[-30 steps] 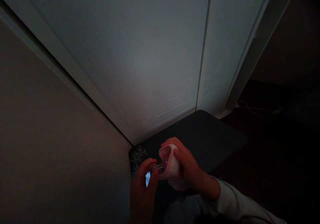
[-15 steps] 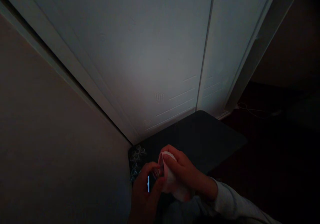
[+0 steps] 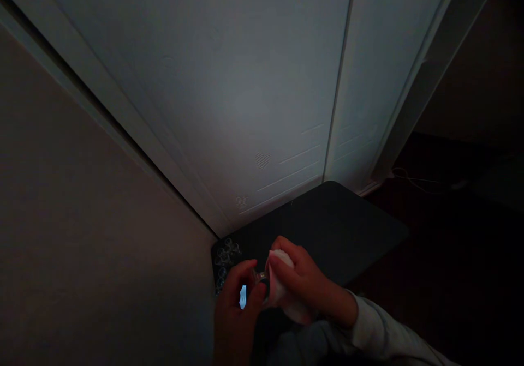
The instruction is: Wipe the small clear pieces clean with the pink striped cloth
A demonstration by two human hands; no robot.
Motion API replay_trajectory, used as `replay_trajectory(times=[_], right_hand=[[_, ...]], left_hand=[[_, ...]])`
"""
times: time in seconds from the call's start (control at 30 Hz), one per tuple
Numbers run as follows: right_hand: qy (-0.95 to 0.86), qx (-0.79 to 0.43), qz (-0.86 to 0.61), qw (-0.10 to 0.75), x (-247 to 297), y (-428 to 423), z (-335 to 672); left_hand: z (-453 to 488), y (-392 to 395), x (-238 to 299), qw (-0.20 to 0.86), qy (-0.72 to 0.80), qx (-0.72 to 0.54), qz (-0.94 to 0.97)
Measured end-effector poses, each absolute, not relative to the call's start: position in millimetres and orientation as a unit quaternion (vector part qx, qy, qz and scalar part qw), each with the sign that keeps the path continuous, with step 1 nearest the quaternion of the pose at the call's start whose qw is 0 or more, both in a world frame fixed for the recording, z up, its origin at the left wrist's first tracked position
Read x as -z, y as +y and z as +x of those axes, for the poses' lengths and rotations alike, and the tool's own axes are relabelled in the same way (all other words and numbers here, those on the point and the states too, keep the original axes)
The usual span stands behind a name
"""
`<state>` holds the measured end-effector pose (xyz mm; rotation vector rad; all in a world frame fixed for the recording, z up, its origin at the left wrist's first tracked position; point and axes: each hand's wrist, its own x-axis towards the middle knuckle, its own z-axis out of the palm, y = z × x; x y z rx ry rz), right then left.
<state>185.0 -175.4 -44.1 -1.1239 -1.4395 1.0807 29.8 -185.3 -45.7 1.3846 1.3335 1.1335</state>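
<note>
The scene is very dark. My left hand [image 3: 235, 311] pinches a small clear glass object [image 3: 260, 276] between thumb and fingers. My right hand [image 3: 303, 281] is closed on a white cloth [image 3: 282, 295] and presses it against that small glass object. Both hands meet over the near left corner of a dark tabletop [image 3: 327, 224]. A small blue glow [image 3: 243, 296] shows between my left fingers.
Several small clear glass pieces [image 3: 224, 257] lie in a cluster at the table's left corner. White panelled doors [image 3: 254, 93] stand directly behind the table. A beige wall [image 3: 82, 235] fills the left. A thin cable [image 3: 426, 179] runs along the dark floor at right.
The cloth was open like a pouch around my right fingers; now it is bunched tight and pressed onto the glass piece. Both hands shifted slightly lower.
</note>
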Motion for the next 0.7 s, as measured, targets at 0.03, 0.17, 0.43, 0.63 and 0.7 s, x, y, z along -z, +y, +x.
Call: replay_trajectory(times=[0.03,0.17,0.43,0.63,0.7], right_hand=[[-0.597,-0.442,-0.461,0.485,42.3,-175.6,185.3],[-0.613,-0.426,-0.459,0.483,38.1,-176.9,186.0],[-0.617,-0.421,-0.458,0.482,39.7,-179.8,184.4],[-0.592,-0.451,-0.448,0.495,38.7,-182.9,183.7],[-0.58,-0.46,-0.446,0.504,38.8,-183.6,183.3]], left_hand=[[30.7,-184.8,44.6,0.433,0.545,-0.466,0.547],[33.2,-184.7,42.6,0.393,0.564,-0.489,0.537],[31.8,-187.7,43.1,0.337,0.559,-0.476,0.589],[31.2,-187.9,40.5,0.323,0.542,-0.492,0.6],[31.1,-187.7,40.7,0.328,0.545,-0.487,0.598]])
